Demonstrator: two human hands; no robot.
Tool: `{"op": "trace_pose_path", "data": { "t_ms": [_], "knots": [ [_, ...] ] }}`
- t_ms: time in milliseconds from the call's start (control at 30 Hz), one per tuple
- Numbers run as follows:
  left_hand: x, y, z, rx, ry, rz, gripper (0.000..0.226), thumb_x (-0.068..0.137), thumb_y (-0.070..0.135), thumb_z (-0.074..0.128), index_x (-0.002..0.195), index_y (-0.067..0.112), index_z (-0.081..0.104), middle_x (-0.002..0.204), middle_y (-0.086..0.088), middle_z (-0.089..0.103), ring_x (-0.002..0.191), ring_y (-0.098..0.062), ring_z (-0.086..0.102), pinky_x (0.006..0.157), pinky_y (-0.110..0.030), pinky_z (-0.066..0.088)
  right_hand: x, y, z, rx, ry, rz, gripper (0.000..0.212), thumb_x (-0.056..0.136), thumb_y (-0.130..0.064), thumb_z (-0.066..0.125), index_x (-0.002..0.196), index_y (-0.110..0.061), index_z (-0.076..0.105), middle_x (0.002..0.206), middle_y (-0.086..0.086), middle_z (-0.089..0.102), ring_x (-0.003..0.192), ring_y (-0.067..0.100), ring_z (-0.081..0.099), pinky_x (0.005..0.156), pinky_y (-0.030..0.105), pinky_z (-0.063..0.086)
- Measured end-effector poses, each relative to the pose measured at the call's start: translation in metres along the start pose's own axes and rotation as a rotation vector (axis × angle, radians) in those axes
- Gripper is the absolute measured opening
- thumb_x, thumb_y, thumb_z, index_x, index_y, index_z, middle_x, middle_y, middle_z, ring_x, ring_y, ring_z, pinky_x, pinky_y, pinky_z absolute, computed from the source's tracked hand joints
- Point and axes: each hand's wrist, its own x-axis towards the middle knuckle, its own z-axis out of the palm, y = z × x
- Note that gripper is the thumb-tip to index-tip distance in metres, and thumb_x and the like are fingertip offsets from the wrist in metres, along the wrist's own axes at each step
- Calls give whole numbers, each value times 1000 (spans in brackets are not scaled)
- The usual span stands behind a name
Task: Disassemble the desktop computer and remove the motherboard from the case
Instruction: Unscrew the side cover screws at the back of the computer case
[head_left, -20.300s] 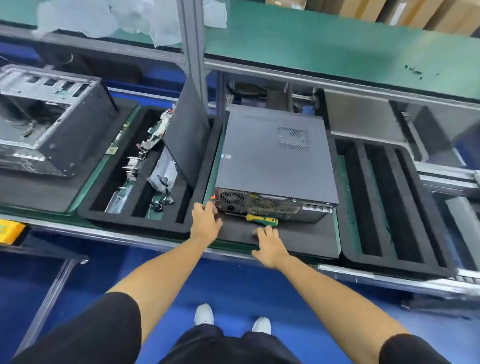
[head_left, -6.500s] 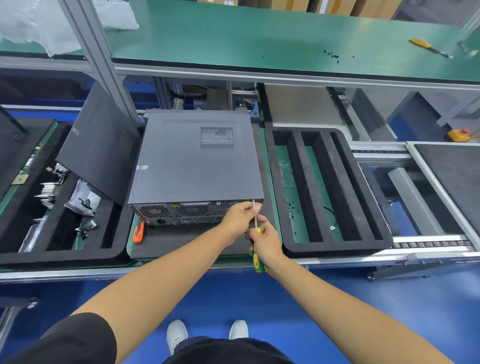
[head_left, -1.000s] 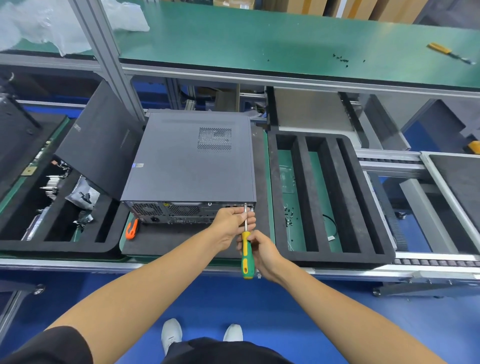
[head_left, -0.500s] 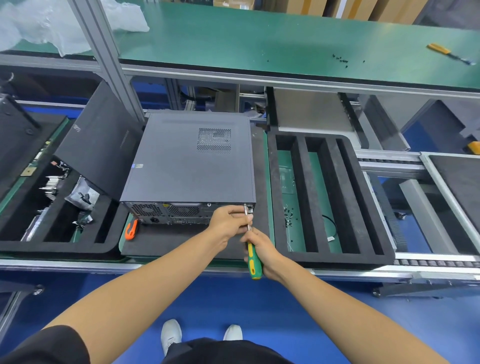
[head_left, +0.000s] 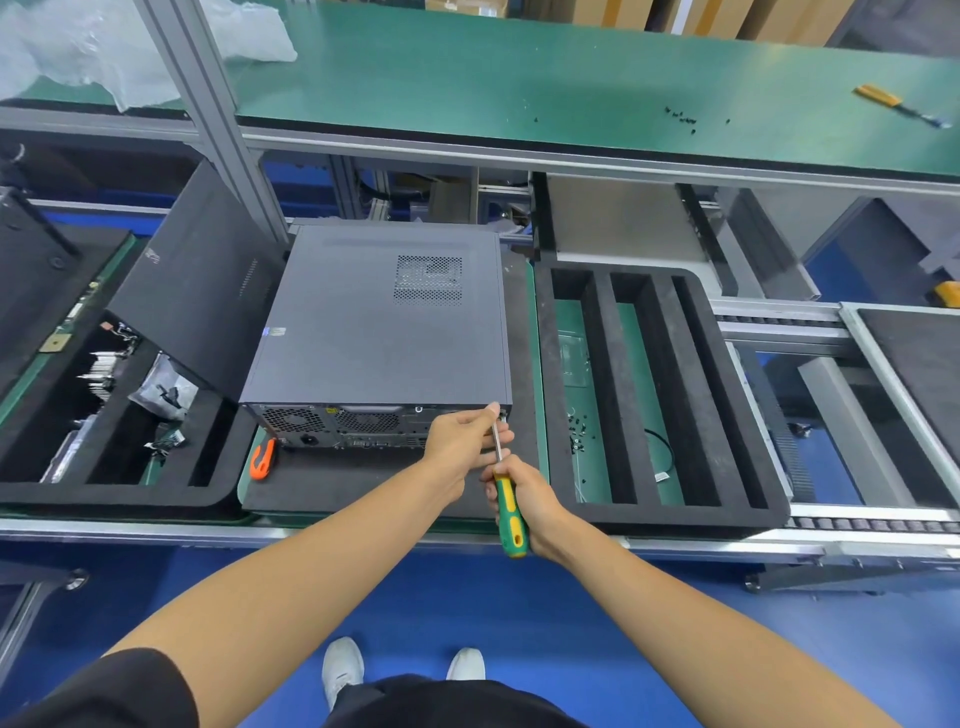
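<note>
The green workbench shelf ran across the far side and was cut off at both edges of the view. Below it, the desktop computer case lay closed on a dark foam mat at centre, its rear panel facing near; the motherboard was hidden inside. A detached side panel leaned at the case's left, covering part of the left foam tray, whose small contents were hard to make out. The right foam tray held tiny dark specks, probably screws, too small to tell.

The left hand hid the right part of the rear panel, its fingers curled round the shaft of the screwdriver near the tip. The right hand gripped the green-and-yellow handle. The tip met the case's near right corner; the screw itself could not be seen. An orange-handled tool lay on the mat at the near left corner, partly hidden.

Compared with half a second earlier, the hands and screwdriver stood almost unchanged at the same corner.
</note>
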Motion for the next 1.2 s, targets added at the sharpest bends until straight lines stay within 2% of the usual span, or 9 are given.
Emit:
{"op": "trace_pose_path", "data": {
  "t_ms": [133, 333, 633, 767, 833, 967, 1100, 1167, 1200],
  "knots": [
    [-1, -3, 7, -50, 97, 3, 18, 93, 27, 72, 98, 10, 72, 85, -4, 78, 79, -17, 77, 67, -35, 63, 4, 3, 1, -18, -1, -21, 11, 90, -20, 56, 92, -10, 60, 67, 2, 59, 56, 10, 52, 54, 23, 46],
    [-4, -6, 5, -85, 88, 36, 13, 95, 25, 70, 100, 12, 71, 85, -4, 78, 80, -16, 77, 58, -29, 60, 4, 6, 0, -36, -14, -46, 13, 85, -22, 59, 93, -10, 59, 68, 2, 58, 57, 10, 52, 55, 23, 47],
    [-3, -19, -36, -180, 115, 79, 11, 96, 17, 67, 97, 6, 69, 89, -13, 77, 84, -23, 77, 63, -31, 61, 7, 9, 12, -242, -106, -140, 10, 81, -19, 63, 74, -12, 61, 65, 6, 58, 57, 13, 53, 56, 21, 46],
    [-1, -26, -68, -144, 146, 62, 10, 97, 17, 64, 96, 7, 68, 90, -11, 77, 84, -23, 77, 62, -30, 60, 16, 13, 23, -348, -175, -139, 12, 83, -18, 63, 74, -15, 70, 80, 12, 64, 62, 15, 57, 63, 25, 49],
    [-1, -27, -84, -135, 157, 52, 11, 97, 15, 62, 98, 7, 68, 90, -12, 77, 84, -23, 77, 63, -30, 61, 23, 14, 30, -430, -207, -137, 13, 87, -14, 61, 78, -11, 69, 84, 6, 68, 64, 13, 59, 66, 26, 50],
    [3, -27, -115, -152, 169, 36, 9, 97, 15, 64, 102, 8, 67, 92, -12, 77, 86, -24, 77, 66, -31, 61, 36, 14, 50, -603, -226, -147, 17, 91, -13, 59, 79, -8, 69, 82, 0, 70, 63, 12, 59, 67, 25, 50],
    [12, -26, -147, -125, 194, 41, 10, 95, 17, 70, 102, 11, 73, 94, -7, 77, 87, -18, 76, 68, -29, 61, 47, 13, 71, -718, -217, -158, 19, 92, -12, 58, 76, -9, 67, 83, 12, 69, 62, 15, 58, 69, 29, 48],
    [18, -26, -163, -40, 249, 71, 10, 93, 23, 72, 100, 16, 75, 95, -4, 77, 88, -15, 75, 66, -25, 59, 52, 15, 79, -750, -188, -153, 19, 93, -11, 56, 79, -3, 66, 81, 15, 68, 61, 14, 57, 70, 31, 48],
    [20, -27, -172, 49, 289, 94, 10, 93, 27, 73, 98, 19, 75, 95, -1, 76, 89, -14, 73, 66, -24, 57, 55, 16, 82, -764, -167, -149, 20, 93, -11, 56, 81, 0, 66, 75, 10, 66, 61, 13, 56, 71, 32, 47]
  ]
}}
